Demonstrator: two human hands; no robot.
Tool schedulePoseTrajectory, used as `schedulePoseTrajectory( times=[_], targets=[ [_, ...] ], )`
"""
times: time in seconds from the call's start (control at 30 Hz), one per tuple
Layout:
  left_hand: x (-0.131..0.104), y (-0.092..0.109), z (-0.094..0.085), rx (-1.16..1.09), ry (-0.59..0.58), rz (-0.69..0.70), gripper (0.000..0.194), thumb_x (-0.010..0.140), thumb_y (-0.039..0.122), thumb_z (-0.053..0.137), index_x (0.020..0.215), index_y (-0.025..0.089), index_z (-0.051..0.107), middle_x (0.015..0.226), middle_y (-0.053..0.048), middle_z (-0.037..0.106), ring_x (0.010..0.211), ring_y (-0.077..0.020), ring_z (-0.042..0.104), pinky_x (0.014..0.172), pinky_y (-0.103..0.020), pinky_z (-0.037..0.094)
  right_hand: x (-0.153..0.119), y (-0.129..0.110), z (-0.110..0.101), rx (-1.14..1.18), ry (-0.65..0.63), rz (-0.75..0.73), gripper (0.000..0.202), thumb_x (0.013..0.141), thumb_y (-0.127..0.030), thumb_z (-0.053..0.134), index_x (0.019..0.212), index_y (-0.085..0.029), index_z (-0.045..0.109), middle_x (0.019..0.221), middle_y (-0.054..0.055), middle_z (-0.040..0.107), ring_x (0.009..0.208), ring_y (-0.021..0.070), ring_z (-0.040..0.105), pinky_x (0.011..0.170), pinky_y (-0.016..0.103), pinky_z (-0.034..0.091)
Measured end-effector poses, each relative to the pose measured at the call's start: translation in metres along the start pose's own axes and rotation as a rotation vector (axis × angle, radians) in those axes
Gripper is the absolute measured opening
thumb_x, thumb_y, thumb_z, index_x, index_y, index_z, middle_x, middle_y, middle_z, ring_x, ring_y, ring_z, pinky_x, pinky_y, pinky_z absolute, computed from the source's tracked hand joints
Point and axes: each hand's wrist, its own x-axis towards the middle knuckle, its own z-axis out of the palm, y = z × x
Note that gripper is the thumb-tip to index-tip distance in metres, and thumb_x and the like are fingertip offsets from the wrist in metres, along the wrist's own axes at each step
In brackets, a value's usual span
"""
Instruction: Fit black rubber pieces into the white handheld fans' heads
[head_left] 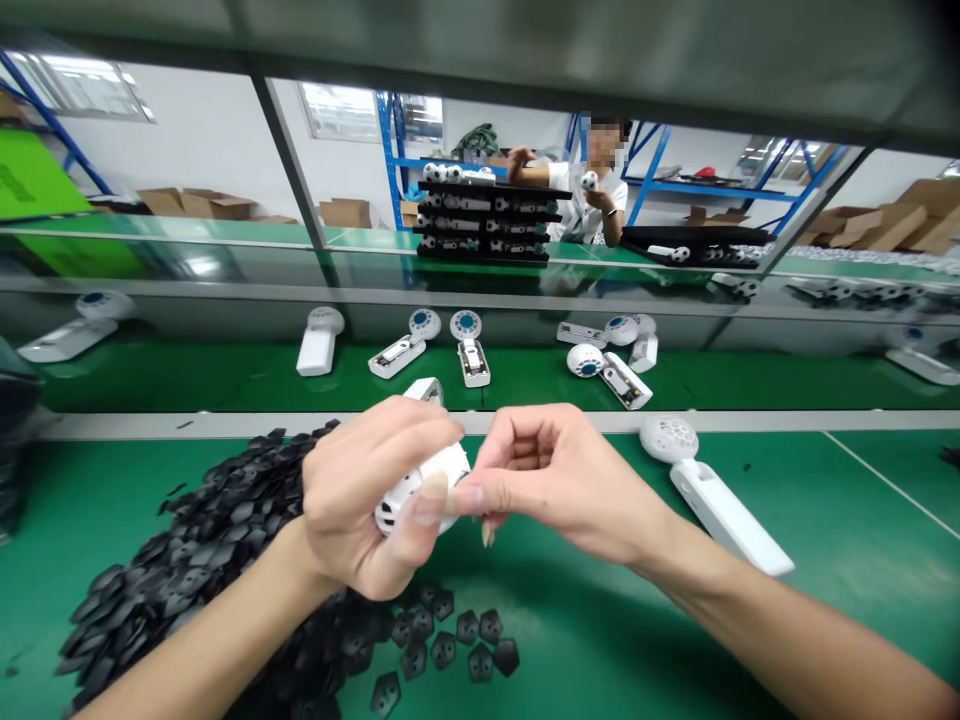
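My left hand (382, 490) is wrapped around a white handheld device with a ball-shaped head (448, 468); part of its body shows above the fingers. Black patches are visible on the head. Thumb and forefinger of my right hand (525, 480) are pinched together at the head's right side, and what lies between them is hidden. Below and left of my hands spreads a heap of black pentagon pieces (210, 550), with several loose pentagon pieces (444, 650) lying flat under my hands. Another white device (727, 510) rests on the green worktop to the right of my right hand.
Beyond a pale rail (525, 424), several white devices (472, 350) lie on a green belt (525, 385). Farther back stand stacked black trays (487, 225) with devices. Across the line a person (581, 195) holds a football-patterned device. A shelf (525, 50) hangs overhead.
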Motion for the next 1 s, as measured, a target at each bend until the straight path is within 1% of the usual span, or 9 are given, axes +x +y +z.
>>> schedulePoseTrajectory(
  times=[0.17,0.33,0.53,0.67,0.73,0.83,0.87,0.93,1.0],
  targets=[
    [0.010,0.006,-0.004,0.015,-0.060,0.015,0.013,0.092,0.015,0.055,0.098,0.022,0.064,0.074,-0.004,0.064,0.062,-0.0198,0.063,0.053,-0.034,0.047,0.000,-0.004,-0.004,0.013,-0.042,0.092,0.058,0.059,-0.030,0.110,0.077,-0.019,0.056,0.064,-0.002,0.075,0.057,0.0123,0.071,0.058,0.020,0.060],
    [0.014,0.005,-0.007,-0.008,-0.090,-0.035,0.010,0.095,0.020,0.056,0.092,0.023,0.065,0.071,-0.003,0.065,0.058,-0.0187,0.063,0.052,-0.034,0.047,0.000,-0.005,-0.002,-0.004,-0.081,0.085,0.062,0.068,-0.035,0.107,0.080,-0.022,0.048,0.064,-0.003,0.074,0.058,0.0122,0.070,0.059,0.021,0.061],
    [0.017,0.016,-0.007,-0.096,-0.025,-0.147,0.019,0.100,0.023,0.056,0.084,0.022,0.066,0.066,-0.002,0.065,0.054,-0.0162,0.062,0.048,-0.032,0.042,-0.008,0.006,0.006,-0.216,0.034,-0.216,0.050,0.082,-0.038,0.099,0.086,-0.024,0.051,0.072,-0.008,0.064,0.061,0.0101,0.062,0.053,0.020,0.051],
    [0.017,0.021,-0.007,-0.155,0.011,-0.204,0.025,0.105,0.034,0.056,0.087,0.024,0.070,0.069,-0.002,0.069,0.056,-0.0168,0.064,0.046,-0.032,0.044,-0.011,0.005,0.011,-0.405,0.042,-0.379,0.042,0.088,-0.036,0.094,0.090,-0.024,0.054,0.076,-0.008,0.064,0.064,0.0098,0.059,0.057,0.021,0.048],
    [0.019,0.012,-0.010,-0.123,0.097,-0.287,0.028,0.105,0.038,0.059,0.086,0.024,0.075,0.071,-0.002,0.071,0.057,-0.0161,0.063,0.046,-0.032,0.043,-0.007,0.005,0.012,-0.487,0.123,-0.511,0.034,0.094,-0.037,0.089,0.093,-0.024,0.057,0.077,-0.007,0.065,0.063,0.0098,0.060,0.058,0.023,0.048],
    [0.028,-0.016,-0.020,-0.150,0.387,-0.422,0.040,0.104,0.042,0.054,0.081,0.019,0.078,0.070,-0.003,0.074,0.057,-0.0159,0.066,0.044,-0.031,0.046,0.009,0.016,0.004,-0.806,0.191,-0.664,0.025,0.105,-0.040,0.076,0.093,-0.022,0.064,0.077,-0.004,0.070,0.064,0.0114,0.063,0.062,0.025,0.046],
    [0.031,-0.027,-0.025,-0.224,0.460,-0.454,0.045,0.104,0.045,0.051,0.077,0.018,0.076,0.062,-0.001,0.071,0.049,-0.0149,0.064,0.038,-0.030,0.043,0.017,0.022,-0.001,-0.988,0.130,-0.665,0.024,0.107,-0.039,0.073,0.092,-0.021,0.067,0.080,-0.002,0.073,0.068,0.0132,0.066,0.064,0.027,0.046],
    [0.035,-0.044,-0.034,-0.373,0.376,-0.544,0.043,0.104,0.048,0.054,0.075,0.019,0.066,0.055,0.004,0.067,0.041,-0.0135,0.062,0.033,-0.027,0.043,0.034,0.038,-0.011,-1.383,-0.105,-0.591,0.016,0.108,-0.032,0.072,0.097,-0.020,0.073,0.094,0.004,0.079,0.084,0.0186,0.073,0.070,0.029,0.047],
    [0.037,-0.055,-0.040,-0.456,0.450,-0.665,0.030,0.101,0.043,0.057,0.080,0.021,0.057,0.058,0.006,0.068,0.043,-0.0135,0.064,0.033,-0.026,0.044,0.050,0.053,-0.019,-1.662,-0.349,-0.531,0.010,0.108,-0.027,0.072,0.107,-0.018,0.076,0.107,0.009,0.081,0.097,0.0234,0.075,0.073,0.032,0.048]
  ],
)
